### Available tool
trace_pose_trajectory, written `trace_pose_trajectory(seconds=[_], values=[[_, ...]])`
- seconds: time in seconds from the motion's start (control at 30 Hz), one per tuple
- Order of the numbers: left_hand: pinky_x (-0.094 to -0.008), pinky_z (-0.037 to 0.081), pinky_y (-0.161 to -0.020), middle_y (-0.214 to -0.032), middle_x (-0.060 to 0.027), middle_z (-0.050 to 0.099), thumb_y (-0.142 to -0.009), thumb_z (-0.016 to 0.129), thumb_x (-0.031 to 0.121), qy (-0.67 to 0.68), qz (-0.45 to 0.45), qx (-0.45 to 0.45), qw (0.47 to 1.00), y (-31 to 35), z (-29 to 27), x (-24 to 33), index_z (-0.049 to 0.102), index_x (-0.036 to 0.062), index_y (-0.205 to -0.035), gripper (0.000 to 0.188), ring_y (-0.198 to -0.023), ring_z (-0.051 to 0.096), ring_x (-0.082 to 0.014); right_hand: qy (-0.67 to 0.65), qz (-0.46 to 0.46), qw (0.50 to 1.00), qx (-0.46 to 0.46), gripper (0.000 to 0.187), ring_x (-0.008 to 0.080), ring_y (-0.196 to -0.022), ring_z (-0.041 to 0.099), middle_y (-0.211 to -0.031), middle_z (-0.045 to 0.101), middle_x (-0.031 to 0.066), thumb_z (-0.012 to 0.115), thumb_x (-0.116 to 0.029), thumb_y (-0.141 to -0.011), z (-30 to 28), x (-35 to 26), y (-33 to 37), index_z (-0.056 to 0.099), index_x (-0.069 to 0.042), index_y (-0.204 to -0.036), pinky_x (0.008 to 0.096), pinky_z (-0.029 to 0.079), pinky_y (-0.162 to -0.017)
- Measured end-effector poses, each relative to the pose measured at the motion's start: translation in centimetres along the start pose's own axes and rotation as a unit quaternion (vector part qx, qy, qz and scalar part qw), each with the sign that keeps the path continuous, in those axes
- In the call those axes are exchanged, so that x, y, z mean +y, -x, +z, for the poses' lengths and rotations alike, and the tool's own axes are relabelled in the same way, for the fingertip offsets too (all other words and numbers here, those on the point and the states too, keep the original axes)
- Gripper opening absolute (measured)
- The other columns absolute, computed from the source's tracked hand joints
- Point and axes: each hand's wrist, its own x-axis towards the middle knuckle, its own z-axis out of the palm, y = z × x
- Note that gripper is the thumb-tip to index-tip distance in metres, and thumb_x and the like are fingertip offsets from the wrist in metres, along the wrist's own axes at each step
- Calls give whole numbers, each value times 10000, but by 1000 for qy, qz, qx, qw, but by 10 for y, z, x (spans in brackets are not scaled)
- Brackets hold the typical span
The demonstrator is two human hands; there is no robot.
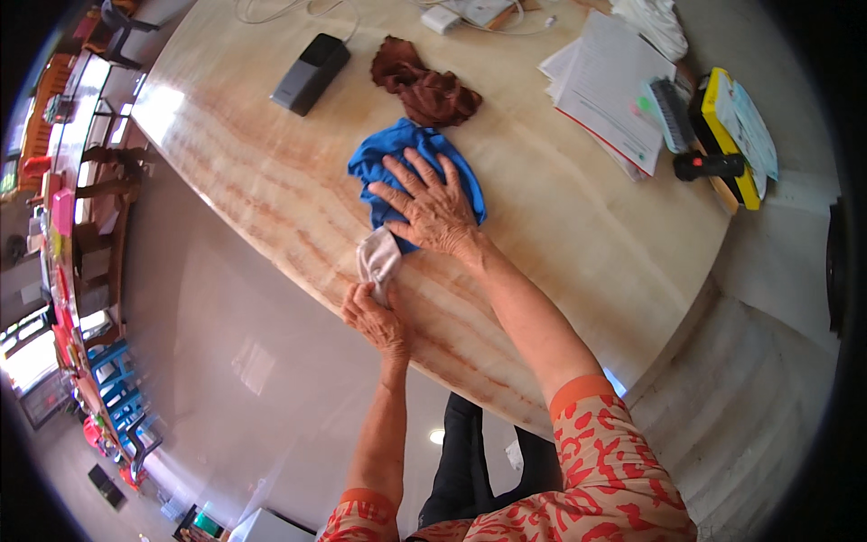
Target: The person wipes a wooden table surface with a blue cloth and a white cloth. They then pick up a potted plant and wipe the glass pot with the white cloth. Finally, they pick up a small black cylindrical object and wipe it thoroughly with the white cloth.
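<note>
Patterned sleeve occupied lower right. Left hand, just below centre, pinched a pale cloth; right hand, above centre, lay spread over a blue cloth. Uneven pressure, seemingly, risked bunching the blue cloth.

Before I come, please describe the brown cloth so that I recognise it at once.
On the marbled table, the right hand rests on a blue cloth. Just beyond lies the crumpled, dark brown cloth; no hand touches it, unlike the blue one.
</note>
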Motion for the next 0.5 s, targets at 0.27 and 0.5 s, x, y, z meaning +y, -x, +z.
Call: trace_pose_trajectory(seconds=[0.27,0.5], values=[[-435,316,-915,-1055,-149,515,-844,614,299,-14,15,19,1000,0,3,2,499,52,-1028,329,-1036,455,-323,67,32,997,7,596,269,-1312,292,-1413,364,12,642,-468,-746,-48,52,73,460,-328,-1295,538,229,-1023],[-444,332,-903,-1061,-141,508,-843,607,292,-31,0,13,999,3,2,0,506,28,-1048,349,-1054,437,-325,114,168,979,-11,588,272,-1332,244,-1433,331,19,604,-475,-782,-90,69,149,414,-323,-1318,542,196,-1030]])
